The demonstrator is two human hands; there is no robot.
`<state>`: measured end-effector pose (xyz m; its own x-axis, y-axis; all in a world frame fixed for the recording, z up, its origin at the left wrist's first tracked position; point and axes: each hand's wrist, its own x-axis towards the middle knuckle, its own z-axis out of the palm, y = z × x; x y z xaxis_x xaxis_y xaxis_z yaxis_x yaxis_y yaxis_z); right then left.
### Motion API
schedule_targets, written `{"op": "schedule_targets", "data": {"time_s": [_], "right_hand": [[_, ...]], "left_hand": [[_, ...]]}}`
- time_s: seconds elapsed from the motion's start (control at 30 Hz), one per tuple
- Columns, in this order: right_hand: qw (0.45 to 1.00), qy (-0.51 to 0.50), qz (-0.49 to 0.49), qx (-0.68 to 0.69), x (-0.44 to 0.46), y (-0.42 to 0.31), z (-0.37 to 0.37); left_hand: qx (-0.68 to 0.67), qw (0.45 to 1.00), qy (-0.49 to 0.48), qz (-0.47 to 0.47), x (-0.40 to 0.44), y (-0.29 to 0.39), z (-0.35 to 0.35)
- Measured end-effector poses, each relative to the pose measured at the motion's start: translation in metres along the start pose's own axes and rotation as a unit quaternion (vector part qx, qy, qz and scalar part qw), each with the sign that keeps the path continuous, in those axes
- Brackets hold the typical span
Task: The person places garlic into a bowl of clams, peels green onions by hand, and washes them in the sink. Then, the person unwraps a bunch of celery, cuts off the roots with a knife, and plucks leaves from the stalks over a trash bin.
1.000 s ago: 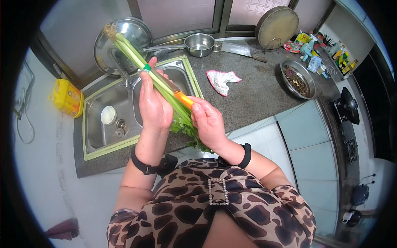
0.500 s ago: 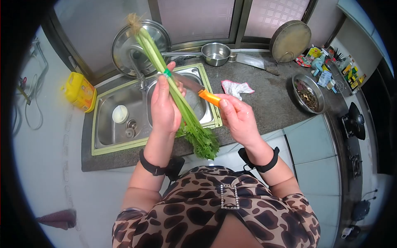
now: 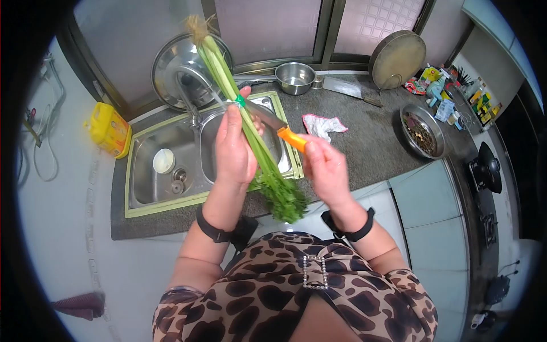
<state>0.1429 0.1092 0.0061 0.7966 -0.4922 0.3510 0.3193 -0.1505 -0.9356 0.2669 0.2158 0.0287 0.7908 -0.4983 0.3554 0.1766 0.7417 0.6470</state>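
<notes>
My left hand (image 3: 235,145) is wrapped round a bunch of celery (image 3: 263,154), which slants with its roots up at the left and its leaves down at the right. A green tie (image 3: 240,101) binds the stalks just above my thumb. My right hand (image 3: 326,171) grips the orange handle of a knife (image 3: 292,138). The blade points up and left, close to the tie, and its tip lies behind or against the stalks; I cannot tell whether it touches the tie.
Below the celery is a double sink (image 3: 132,194) with a white cup (image 3: 164,161). A steel pot (image 3: 295,78), cleaver (image 3: 342,87), white cloth (image 3: 323,124) and steel bowl (image 3: 405,134) stand or lie on the counter. At the left is a yellow jug (image 3: 108,130).
Both hands, the celery and the knife have shifted slightly to the right. The knife stays near the green tie, and neither hand has let go.
</notes>
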Motion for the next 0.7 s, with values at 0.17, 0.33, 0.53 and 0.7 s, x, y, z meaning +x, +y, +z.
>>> {"op": "schedule_targets", "data": {"time_s": [0.17,0.33,0.53,0.7], "right_hand": [[0.998,-0.032,-0.015,-0.057,0.017,-0.035,-0.025],[0.994,0.033,-0.076,-0.076,0.004,-0.014,-0.001],[0.995,0.073,-0.063,0.002,-0.001,0.016,0.021],[0.993,0.045,-0.102,-0.039,0.012,-0.006,-0.005]], "left_hand": [[0.028,0.999,-0.032,-0.015,0.001,0.008,0.0],[-0.027,0.999,0.023,0.009,0.002,-0.006,0.009],[-0.052,0.997,0.051,0.007,0.0,-0.012,0.017],[0.008,0.999,-0.042,-0.006,0.008,-0.001,-0.005]]}}
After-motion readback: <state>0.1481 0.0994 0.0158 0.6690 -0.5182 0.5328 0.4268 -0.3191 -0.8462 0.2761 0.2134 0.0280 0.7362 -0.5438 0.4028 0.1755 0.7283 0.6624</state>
